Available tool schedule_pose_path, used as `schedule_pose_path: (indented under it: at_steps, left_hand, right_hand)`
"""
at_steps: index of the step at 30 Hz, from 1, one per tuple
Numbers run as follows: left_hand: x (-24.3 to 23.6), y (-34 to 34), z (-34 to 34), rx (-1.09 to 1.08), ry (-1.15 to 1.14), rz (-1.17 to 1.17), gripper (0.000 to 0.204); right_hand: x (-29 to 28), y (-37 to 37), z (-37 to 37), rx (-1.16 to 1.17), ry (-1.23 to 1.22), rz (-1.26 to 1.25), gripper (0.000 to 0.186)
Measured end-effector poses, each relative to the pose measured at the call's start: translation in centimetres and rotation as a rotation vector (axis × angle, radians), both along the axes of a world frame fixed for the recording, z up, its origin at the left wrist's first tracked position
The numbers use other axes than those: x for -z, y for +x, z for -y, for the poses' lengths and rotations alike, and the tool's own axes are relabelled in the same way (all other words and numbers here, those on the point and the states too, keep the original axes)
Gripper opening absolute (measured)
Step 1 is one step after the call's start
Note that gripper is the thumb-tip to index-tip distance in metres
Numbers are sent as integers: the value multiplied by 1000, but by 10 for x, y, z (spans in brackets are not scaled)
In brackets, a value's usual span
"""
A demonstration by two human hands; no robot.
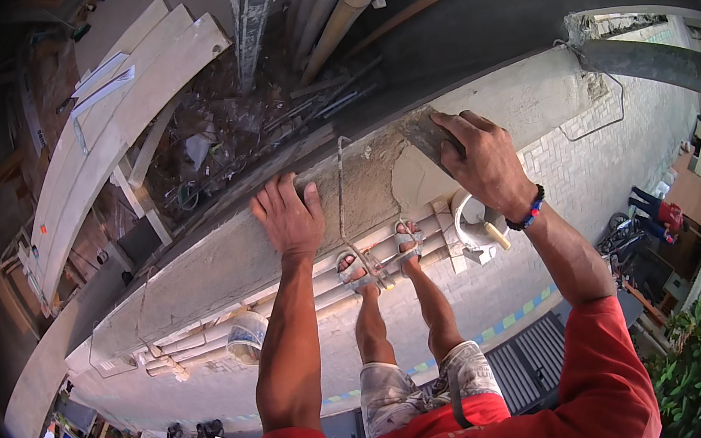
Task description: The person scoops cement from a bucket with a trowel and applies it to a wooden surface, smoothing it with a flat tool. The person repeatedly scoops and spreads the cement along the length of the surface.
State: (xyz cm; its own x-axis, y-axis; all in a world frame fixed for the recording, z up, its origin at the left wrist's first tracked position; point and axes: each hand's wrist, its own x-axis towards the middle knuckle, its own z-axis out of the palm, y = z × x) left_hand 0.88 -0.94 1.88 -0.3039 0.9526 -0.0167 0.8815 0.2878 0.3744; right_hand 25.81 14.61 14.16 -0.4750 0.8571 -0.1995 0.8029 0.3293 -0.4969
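Note:
My right hand [486, 160] grips a flat, dark plastering trowel [426, 137], its blade lying against the top of a grey concrete ledge [527, 99]. Below the blade, a smooth patch of mortar [417, 178] covers part of the ledge's near face. Rougher, browner mortar [367, 178] borders it on the left. My left hand [291, 217] rests on the ledge's upper edge, fingers stretched out and holding nothing. Between my hands, a bent metal rod [342, 190] hooks over the ledge and runs down toward my feet.
My sandalled feet stand on bamboo poles [287, 304] high above a paved yard. A white bucket [461, 206] with a yellow-handled tool [498, 235] hangs at right; another bucket [247, 335] is at left. Beyond the ledge lie curved boards [112, 134] and debris. A person [670, 217] stands far below.

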Motion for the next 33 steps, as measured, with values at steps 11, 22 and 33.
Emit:
schedule_pose_path:
  at_steps: [11,22,33]
  left_hand:
    - [2,0,0,-11,0,12,42]
    - [3,-2,1,-16,1,9,39]
    - [1,2,-4,-1,15,-3,40]
  right_hand:
    - [64,-47,5,-15,173,-1,38]
    - [48,-49,-106,212,238,-147,49]
    - [50,13,-24,330,-91,-203,48]
